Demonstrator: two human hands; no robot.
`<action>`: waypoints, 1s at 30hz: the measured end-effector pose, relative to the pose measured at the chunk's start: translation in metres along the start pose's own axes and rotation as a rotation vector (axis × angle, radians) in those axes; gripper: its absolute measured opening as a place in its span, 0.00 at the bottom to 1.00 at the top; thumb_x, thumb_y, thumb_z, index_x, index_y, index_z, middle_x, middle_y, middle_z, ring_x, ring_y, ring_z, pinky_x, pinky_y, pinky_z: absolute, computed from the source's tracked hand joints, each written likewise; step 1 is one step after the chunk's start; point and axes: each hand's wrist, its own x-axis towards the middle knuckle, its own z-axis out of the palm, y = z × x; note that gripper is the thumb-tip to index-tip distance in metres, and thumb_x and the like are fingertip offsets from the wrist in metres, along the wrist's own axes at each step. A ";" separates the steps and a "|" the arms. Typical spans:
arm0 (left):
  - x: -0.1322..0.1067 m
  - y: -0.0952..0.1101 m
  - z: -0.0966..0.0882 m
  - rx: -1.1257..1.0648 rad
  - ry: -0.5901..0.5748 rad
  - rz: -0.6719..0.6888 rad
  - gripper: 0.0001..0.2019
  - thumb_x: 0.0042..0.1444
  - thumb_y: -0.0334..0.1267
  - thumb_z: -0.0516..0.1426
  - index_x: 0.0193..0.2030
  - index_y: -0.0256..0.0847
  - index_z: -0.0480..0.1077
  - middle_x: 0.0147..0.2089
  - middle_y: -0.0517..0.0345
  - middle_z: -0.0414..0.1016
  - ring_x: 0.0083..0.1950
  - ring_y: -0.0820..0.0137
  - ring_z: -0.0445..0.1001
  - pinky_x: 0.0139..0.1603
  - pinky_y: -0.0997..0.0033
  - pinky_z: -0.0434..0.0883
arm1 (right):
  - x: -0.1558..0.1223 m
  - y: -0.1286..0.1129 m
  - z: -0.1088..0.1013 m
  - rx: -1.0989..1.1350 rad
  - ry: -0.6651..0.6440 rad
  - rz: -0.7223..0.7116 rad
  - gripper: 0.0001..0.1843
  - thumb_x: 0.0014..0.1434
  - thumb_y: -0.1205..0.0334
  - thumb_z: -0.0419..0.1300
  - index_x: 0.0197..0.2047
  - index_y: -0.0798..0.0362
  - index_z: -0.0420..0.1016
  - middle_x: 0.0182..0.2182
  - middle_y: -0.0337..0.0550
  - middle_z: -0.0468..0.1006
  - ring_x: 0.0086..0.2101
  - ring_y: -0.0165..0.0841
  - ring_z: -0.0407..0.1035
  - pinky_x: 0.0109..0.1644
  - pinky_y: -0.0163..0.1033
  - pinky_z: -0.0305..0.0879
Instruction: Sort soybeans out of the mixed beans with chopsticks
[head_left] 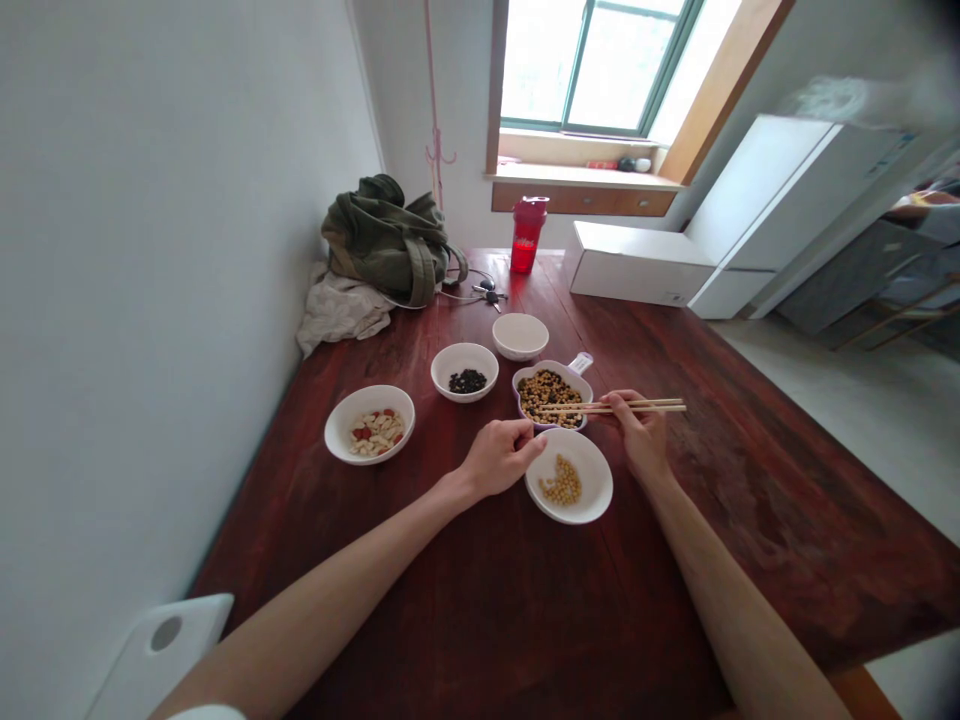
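My right hand (pixel 639 432) grips a pair of wooden chopsticks (pixel 652 405), whose tips reach into a purple-rimmed dish (pixel 516 396) of mixed yellow and black beans (pixel 551 392). With curled fingers, my left hand (pixel 501 458) holds the left rim of a white bowl (pixel 592 500); its thumb lies over the edge. Yellow soybeans (pixel 564 484) lie in that bowl, just in front of the dish. Whether anything is between the chopstick tips is too small to tell.
Farther left stand a bowl of black beans (pixel 466 381) and a bowl (pixel 335 440) with pale and red pieces. Behind the dish is another white bowl (pixel 520 337). Toward the back are a green bag (pixel 382 240), keys (pixel 489 291), a red bottle (pixel 526 236) and a white box (pixel 637 262).
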 end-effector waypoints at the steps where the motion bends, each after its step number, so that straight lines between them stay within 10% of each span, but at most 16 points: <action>1: 0.000 0.000 0.000 0.000 -0.001 0.001 0.21 0.65 0.48 0.54 0.24 0.38 0.57 0.23 0.65 0.57 0.26 0.77 0.56 0.29 0.73 0.50 | 0.000 0.001 -0.001 0.004 0.006 0.001 0.10 0.57 0.52 0.70 0.35 0.51 0.82 0.32 0.43 0.84 0.32 0.40 0.81 0.35 0.44 0.82; 30: 0.000 0.001 -0.001 -0.003 0.004 -0.002 0.21 0.65 0.48 0.54 0.24 0.39 0.57 0.22 0.65 0.58 0.26 0.77 0.56 0.29 0.74 0.51 | -0.001 -0.001 0.004 -0.016 0.013 0.004 0.11 0.58 0.51 0.69 0.35 0.50 0.80 0.33 0.42 0.85 0.33 0.40 0.82 0.38 0.45 0.82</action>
